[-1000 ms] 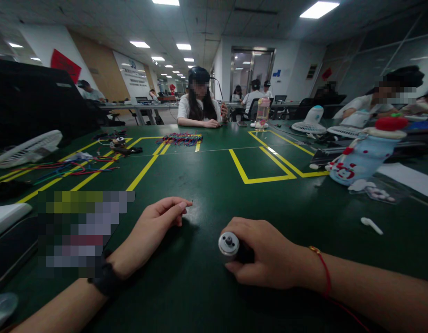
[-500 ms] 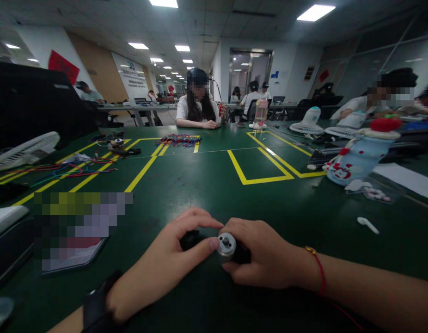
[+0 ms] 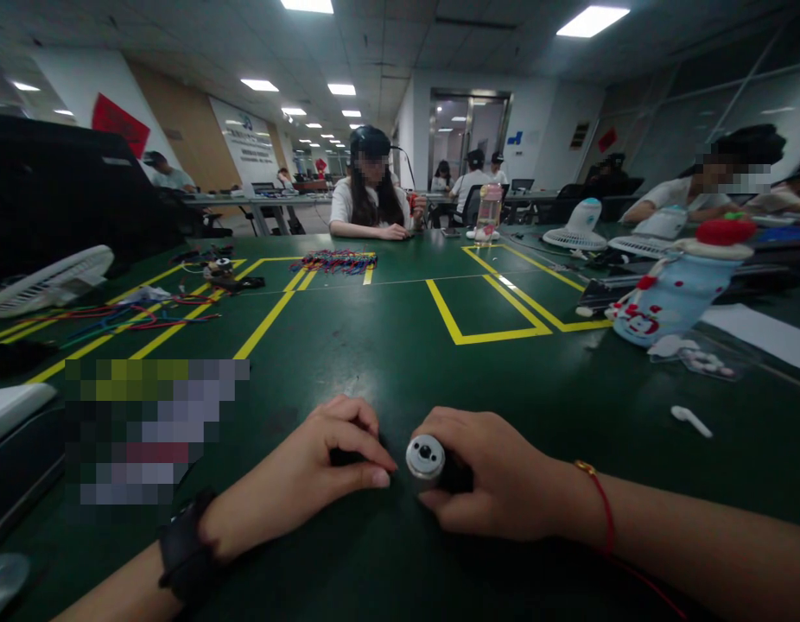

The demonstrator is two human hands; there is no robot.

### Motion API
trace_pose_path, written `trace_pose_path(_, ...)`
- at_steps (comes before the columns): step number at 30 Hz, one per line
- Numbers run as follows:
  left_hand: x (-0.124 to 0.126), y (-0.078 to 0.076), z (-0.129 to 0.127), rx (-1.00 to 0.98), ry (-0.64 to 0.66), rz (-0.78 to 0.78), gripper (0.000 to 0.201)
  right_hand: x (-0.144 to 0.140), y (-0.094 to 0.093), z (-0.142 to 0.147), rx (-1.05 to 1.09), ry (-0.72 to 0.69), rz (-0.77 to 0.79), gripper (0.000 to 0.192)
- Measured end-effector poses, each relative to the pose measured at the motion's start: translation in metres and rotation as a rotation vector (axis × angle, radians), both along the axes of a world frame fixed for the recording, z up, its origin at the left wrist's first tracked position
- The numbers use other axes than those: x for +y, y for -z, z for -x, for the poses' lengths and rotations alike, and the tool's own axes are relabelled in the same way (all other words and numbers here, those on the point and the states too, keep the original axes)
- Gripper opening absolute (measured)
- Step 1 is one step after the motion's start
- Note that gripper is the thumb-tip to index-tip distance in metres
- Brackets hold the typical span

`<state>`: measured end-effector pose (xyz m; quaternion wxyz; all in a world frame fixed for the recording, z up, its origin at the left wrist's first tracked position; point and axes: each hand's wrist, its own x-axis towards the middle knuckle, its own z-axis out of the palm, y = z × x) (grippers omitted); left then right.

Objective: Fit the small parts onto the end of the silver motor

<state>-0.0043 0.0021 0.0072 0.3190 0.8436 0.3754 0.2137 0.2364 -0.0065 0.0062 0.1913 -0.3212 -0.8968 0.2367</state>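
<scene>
A small silver cylindrical electric motor (image 3: 425,458) stands on the green table (image 3: 348,363), its round end face up, with a dark centre and small holes beside it. My right hand (image 3: 484,471) is wrapped round its side, fingers behind and thumb in front. Just left of the motor, apart from it, is my left hand (image 3: 328,458), its thumb and forefinger brought together in a pinch. Whether anything sits between those fingertips is too small to make out. The wrist on that side wears a black watch (image 3: 187,549).
At the right stand a light blue bottle (image 3: 678,294) with a red top and a white earbud (image 3: 691,421). Bundled coloured wires (image 3: 335,262) lie further back, loose wires (image 3: 147,311) at left. A co-worker (image 3: 371,190) sits across the table. Yellow tape (image 3: 504,337) marks the surface.
My left hand has drawn back leftward from the motor's top, its thumb and forefinger closing together. The motor's end tilts a little differently; my right hand keeps hold of it.
</scene>
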Motion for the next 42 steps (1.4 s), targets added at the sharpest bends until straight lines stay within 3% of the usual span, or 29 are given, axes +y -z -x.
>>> trace_pose_path(5,0.0,0.006,0.001,0.106,0.036,-0.048,0.009,0.001,0.001,0.001,0.002,0.003,0.017,0.029)
trace_pose_path(10,0.001,0.003,0.002,0.004,-0.01,0.041,0.017,0.001,0.0,0.001,0.009,-0.007,0.022,0.03)
trace_pose_path(12,0.004,0.002,0.005,-0.094,-0.12,0.073,0.017,0.0,-0.001,0.001,0.006,-0.003,0.026,0.029)
trace_pose_path(17,0.016,0.006,0.018,-0.222,-0.59,0.106,0.029,-0.001,-0.001,-0.002,0.002,0.002,0.034,0.029)
trace_pose_path(20,0.02,0.009,0.023,-0.245,-0.674,0.108,0.034,-0.001,-0.001,-0.002,0.004,0.003,0.033,0.03)
trace_pose_path(30,0.015,0.003,0.018,-0.172,-0.536,0.096,0.026,-0.001,-0.002,-0.001,0.015,0.008,0.039,0.028)
trace_pose_path(37,0.003,-0.003,0.013,0.103,-0.021,0.013,0.033,-0.001,0.0,0.0,0.032,0.0,0.038,0.03)
trace_pose_path(42,-0.004,-0.001,0.003,0.11,0.054,-0.026,0.016,-0.001,0.001,0.0,0.032,-0.001,0.025,0.029)
